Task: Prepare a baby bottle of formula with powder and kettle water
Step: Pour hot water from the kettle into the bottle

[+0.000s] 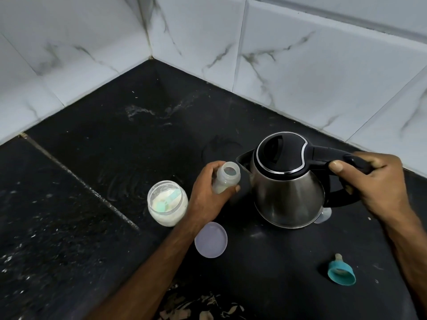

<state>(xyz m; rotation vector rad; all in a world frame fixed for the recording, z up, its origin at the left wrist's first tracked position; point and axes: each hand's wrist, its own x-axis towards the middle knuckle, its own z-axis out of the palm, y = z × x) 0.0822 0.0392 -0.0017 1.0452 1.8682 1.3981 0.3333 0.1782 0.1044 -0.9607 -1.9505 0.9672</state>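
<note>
The left hand (208, 192) grips the open baby bottle (226, 177), tilted, its mouth just beside the kettle (288, 181) spout. The right hand (374, 181) is wrapped round the kettle's black handle. Left of the kettle stands the open powder jar (167, 203); nearer, on the desk (92, 146), lie its lid (210, 240) and the teal teat ring (342, 273).

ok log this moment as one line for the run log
left hand: grips open bottle | right hand: grips kettle handle | spout beside bottle mouth | powder jar open | teat ring off
</note>
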